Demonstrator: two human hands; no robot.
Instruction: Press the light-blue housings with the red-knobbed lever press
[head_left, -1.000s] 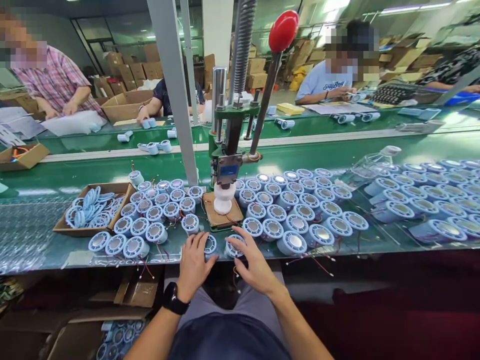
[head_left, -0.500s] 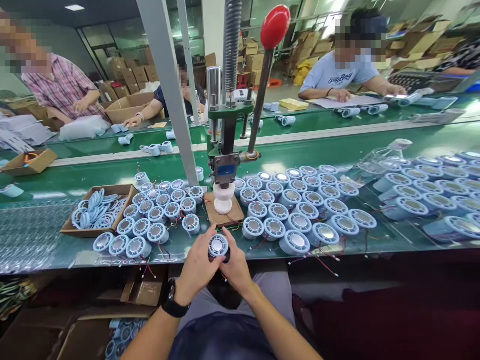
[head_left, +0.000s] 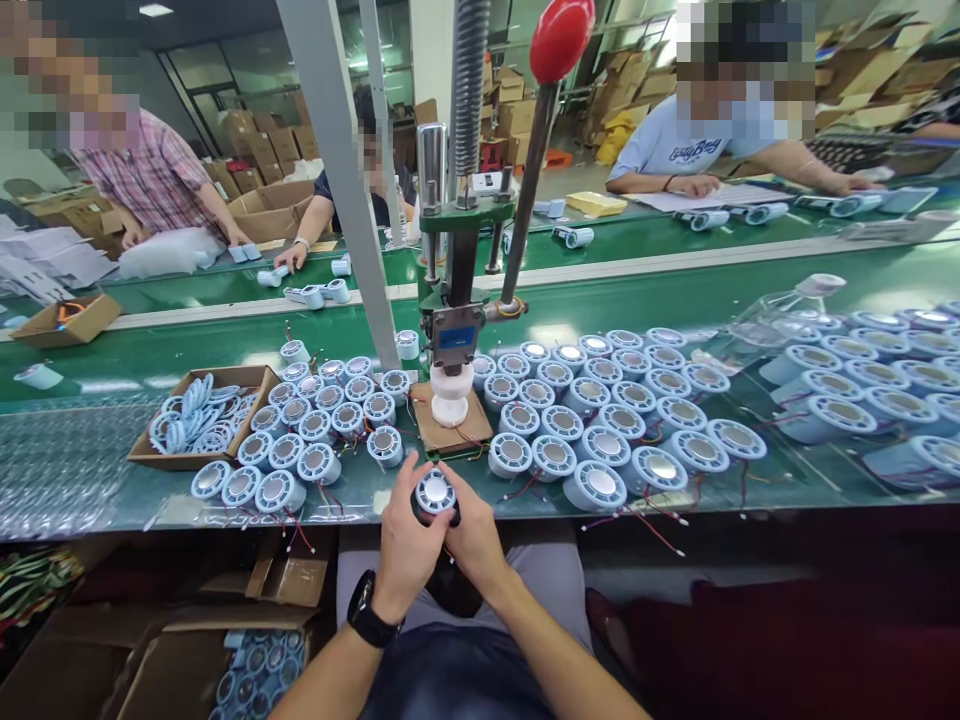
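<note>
A light-blue round housing (head_left: 436,492) is held between the left hand (head_left: 411,545) and the right hand (head_left: 474,538), with fingers around its sides. Its face points up, toward the head camera: a shiny silver disc fills the middle, ringed by dark slots and a pale blue rim. The fingers hide much of its side wall. A small white connector (head_left: 450,557) shows just below it. Whether its base touches anything underneath cannot be told

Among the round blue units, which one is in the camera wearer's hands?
The unit directly in front of the press, gripped between the left hand and the right hand; the others on the bench stand apart from both hands.
</note>
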